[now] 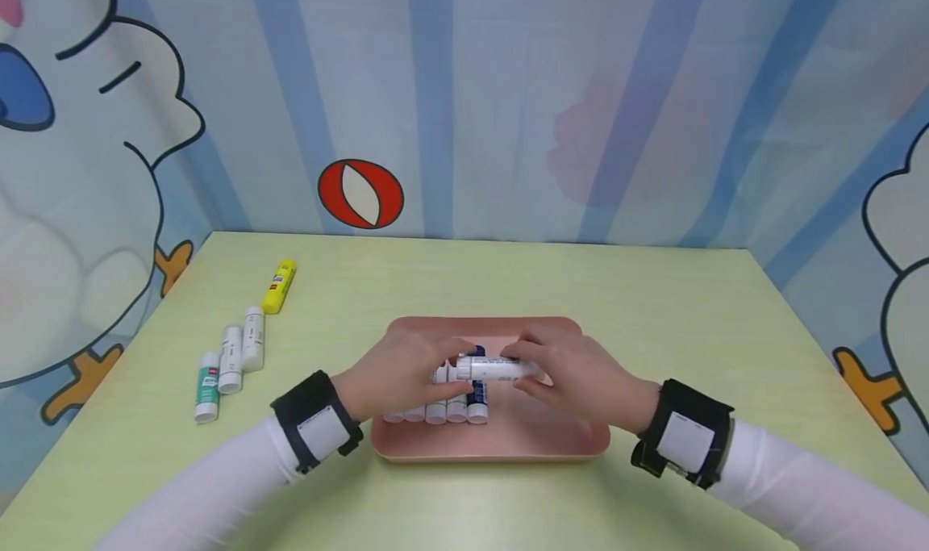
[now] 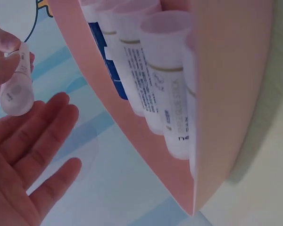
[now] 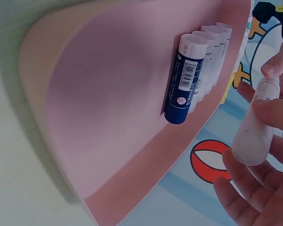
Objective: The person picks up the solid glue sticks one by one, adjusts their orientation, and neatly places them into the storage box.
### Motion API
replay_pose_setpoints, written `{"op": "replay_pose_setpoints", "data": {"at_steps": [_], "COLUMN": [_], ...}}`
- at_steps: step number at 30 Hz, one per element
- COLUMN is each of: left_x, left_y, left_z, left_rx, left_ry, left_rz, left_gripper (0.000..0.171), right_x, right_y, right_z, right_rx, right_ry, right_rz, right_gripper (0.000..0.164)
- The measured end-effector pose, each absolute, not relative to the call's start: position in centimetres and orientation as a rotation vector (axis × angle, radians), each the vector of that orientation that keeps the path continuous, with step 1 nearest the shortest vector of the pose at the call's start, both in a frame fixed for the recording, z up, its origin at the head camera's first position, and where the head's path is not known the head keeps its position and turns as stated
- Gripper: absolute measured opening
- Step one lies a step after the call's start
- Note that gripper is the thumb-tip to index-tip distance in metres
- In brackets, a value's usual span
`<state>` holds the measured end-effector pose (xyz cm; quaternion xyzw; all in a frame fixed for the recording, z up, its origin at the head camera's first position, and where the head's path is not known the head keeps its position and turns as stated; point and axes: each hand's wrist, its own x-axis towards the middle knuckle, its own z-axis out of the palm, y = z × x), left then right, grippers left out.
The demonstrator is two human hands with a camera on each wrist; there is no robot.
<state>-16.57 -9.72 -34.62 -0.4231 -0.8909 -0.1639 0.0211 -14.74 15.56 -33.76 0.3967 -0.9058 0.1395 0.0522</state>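
While both hands are up over the pink tray [image 1: 547, 446], they share one white glue stick [image 1: 495, 368] that lies sideways in the air btwn them. The L hand [image 1: 402, 373] pinches one end w/ its thumb and finger, & its other fingers are spread out. The R hand [image 1: 584, 373] pinches the other end, w/ its spare fingers held apart too.

The stick is prob. light, b/c it looks like a small plastic tube. It should feel hard, not squishy, & prob. won't break if it drops. Its sides look smooth & round, so it may slip or roll. Best place to grab is the straight middle, or one hand per end; a big tug might pop an end off.

Under the hands, in the tray, a blue glue stick [image 1: 477, 393] sits next to a row of white glue sticks [image 2: 172, 94], on the side nearer the R hand. Out past the L hand, a yellow glue stick [image 1: 279, 286], a green-label glue stick [image 1: 207, 388] & two more white ones [image 1: 231, 361] lie on the desk [image 1: 675, 309].
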Motion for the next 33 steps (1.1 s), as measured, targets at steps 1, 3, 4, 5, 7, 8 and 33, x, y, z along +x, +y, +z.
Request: {"op": "replay_pose_setpoints", "data": {"at_steps": [1, 3, 4, 5, 7, 8, 33], "left_x": [-16.5, -16.3, -16.3, -16.3, -16.2, -16.2, -16.2], "left_y": [-9.7, -9.6, -9.6, -9.5, -9.5, -9.5, -8.7], "left_z": [-34.6, -34.7, -34.6, -34.6, -34.6, -34.6, -35.5], "left_rx": [-1.319, -1.34, -1.349, -1.357, -1.361, -1.36, -1.084], "left_ry": [-2.78, -2.796, -2.798, -2.795, -2.79, -2.787, -2.476], "left_rz": [-0.511, -0.521, -0.525, -0.529, -0.525, -0.527, -0.862], "left_gripper": [0.041, 0.04, 0.038, 0.035, 0.031, 0.029, 0.043], "right_x": [-14.7, -14.6, -14.6, -14.5, -14.6, -14.6, -15.5], "right_y": [15.5, 15.5, 15.5, 15.5, 15.5, 15.5, 13.5], "right_z": [-33.8, -33.8, -33.7, -33.8, -33.8, -33.8, -34.1], "right_rx": [1.213, 1.224, 1.229, 1.235, 1.243, 1.242, 0.084], "right_ry": [-2.756, -2.75, -2.745, -2.735, -2.72, -2.714, -2.357], "right_rz": [0.429, 0.436, 0.437, 0.44, 0.448, 0.457, 2.558], "right_gripper": [0.031, 0.03, 0.03, 0.03, 0.03, 0.029, 0.044]}}
